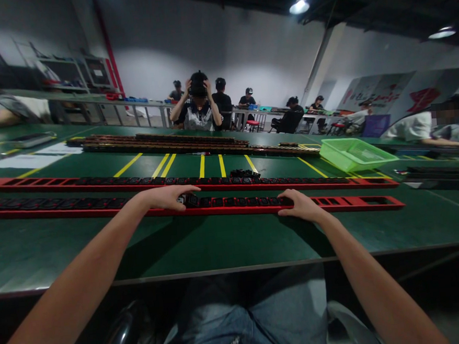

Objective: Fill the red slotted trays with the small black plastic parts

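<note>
Two long red trays lie across the table in front of me. Small black square pieces fill much of the near red tray [232, 210] and the far red tray [332, 184]. My left hand [164, 197] reaches over the near tray, thumb and fingers curled about a black square piece [192, 200] at its middle. Farther right, my right hand [300, 206] grips the near tray, with the thumb at its front side and the fingers over the top by the last black pieces. Whether it also holds a piece is hidden.
Behind the trays are a small black cluster of parts [245, 174], a stack of long dark strips [164, 144] and a green plastic basket [356, 153]. Papers [28, 161] lie at left. A person [199, 111] sits opposite; others work at the sides and behind.
</note>
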The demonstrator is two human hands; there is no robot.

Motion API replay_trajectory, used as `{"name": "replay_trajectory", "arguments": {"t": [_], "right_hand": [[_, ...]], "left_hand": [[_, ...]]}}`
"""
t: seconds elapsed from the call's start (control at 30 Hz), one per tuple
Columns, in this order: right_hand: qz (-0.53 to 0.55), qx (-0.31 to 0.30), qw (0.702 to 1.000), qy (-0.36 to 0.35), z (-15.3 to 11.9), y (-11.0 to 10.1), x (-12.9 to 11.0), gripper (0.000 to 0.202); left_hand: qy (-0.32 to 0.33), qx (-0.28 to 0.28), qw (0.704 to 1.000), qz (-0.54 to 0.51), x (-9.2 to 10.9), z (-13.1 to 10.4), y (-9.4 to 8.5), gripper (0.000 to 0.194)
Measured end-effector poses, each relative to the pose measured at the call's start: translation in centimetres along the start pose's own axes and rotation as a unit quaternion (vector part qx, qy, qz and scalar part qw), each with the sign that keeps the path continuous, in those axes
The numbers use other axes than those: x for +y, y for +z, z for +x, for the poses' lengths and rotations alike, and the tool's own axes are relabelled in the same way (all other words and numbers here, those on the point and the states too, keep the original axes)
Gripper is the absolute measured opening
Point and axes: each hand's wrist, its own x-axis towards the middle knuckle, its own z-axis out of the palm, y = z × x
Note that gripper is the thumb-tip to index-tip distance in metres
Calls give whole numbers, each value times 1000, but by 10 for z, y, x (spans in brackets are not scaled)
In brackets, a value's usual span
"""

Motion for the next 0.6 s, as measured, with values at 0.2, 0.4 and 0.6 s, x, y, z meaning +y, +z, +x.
{"name": "replay_trajectory", "arguments": {"t": [0.2, 0.4, 0.6], "right_hand": [[-6, 1, 1000, -2, -1, -1, -1, 49], [-11, 2, 1000, 1, -1, 0, -1, 49], [-9, 3, 1000, -3, 0, 1, 1, 47]], "left_hand": [[-37, -17, 999, 31, -5, -1, -2, 76], [-99, 42, 993, 37, -27, -9, -8, 63], [-202, 50, 975, 79, -45, -19, -14, 57]]}}
